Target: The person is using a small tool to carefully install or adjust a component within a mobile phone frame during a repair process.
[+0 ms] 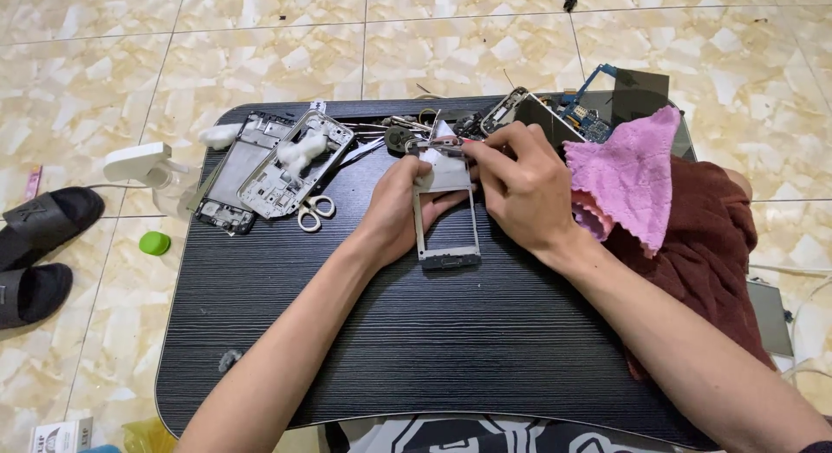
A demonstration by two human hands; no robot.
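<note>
My left hand (pixel 394 212) holds a silver phone frame (pixel 445 245) upright over the middle of the black table (pixel 416 349), fingers wrapped round its left side. My right hand (pixel 520 186) pinches thin metal tweezers (pixel 436 144) whose tips rest at the frame's top edge. A white piece sits in the upper part of the frame, partly hidden by my fingers.
Two other stripped phone frames (pixel 276 165) with cotton wads lie at the table's back left, small scissors (pixel 314 212) beside them. Loose phone parts and a circuit board (pixel 582 115) crowd the back edge. A pink cloth (pixel 626 177) lies right. Sandals (pixel 45 245), a spray bottle (pixel 152 167) and green cap (pixel 154 242) sit on the floor.
</note>
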